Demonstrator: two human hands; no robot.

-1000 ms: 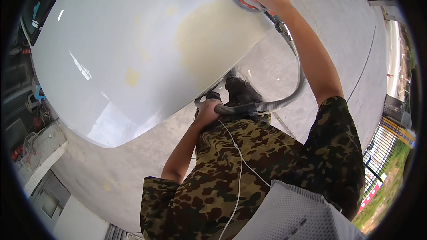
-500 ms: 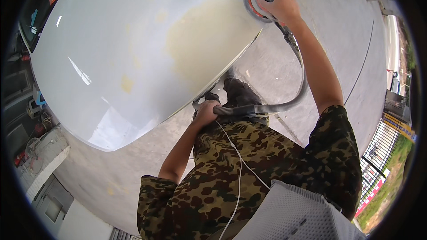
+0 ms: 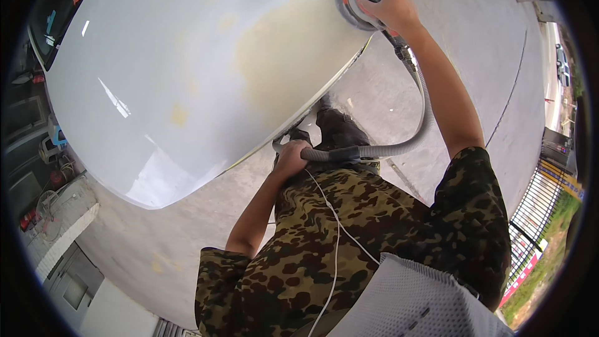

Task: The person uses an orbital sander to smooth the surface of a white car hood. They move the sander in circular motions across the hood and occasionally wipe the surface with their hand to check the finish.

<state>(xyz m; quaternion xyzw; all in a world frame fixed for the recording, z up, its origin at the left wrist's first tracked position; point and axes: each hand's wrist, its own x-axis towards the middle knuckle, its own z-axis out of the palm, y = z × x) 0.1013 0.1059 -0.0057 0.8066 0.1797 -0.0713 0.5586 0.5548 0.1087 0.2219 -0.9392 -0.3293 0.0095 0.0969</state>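
A round orbital sander (image 3: 354,5), grey with an orange-red ring, rests on the far right corner of a white car hood (image 3: 150,43). My right hand (image 3: 395,9) is closed over its top. From the sander a ribbed grey hose (image 3: 421,128) curves down and back toward my waist. My left hand (image 3: 292,158) grips that hose near the hood's near edge. A yellowish patch of filler or sanded paint (image 3: 284,47) spreads over the hood beside the sander, with smaller yellow spots (image 3: 179,114) to its left.
Below the hood lies a grey concrete floor (image 3: 480,75), where my dark shoes (image 3: 340,130) stand. A white cord (image 3: 331,206) hangs down my camouflage shirt. Shelves with tools and a red container (image 3: 57,179) line the left. At right stand a barred gate (image 3: 530,212) and a parked vehicle (image 3: 563,65).
The sander has shifted slightly left on the hood and tilted a little, my right hand with it. My left hand keeps its hold on the hose. A vehicle shows farther up at the right.
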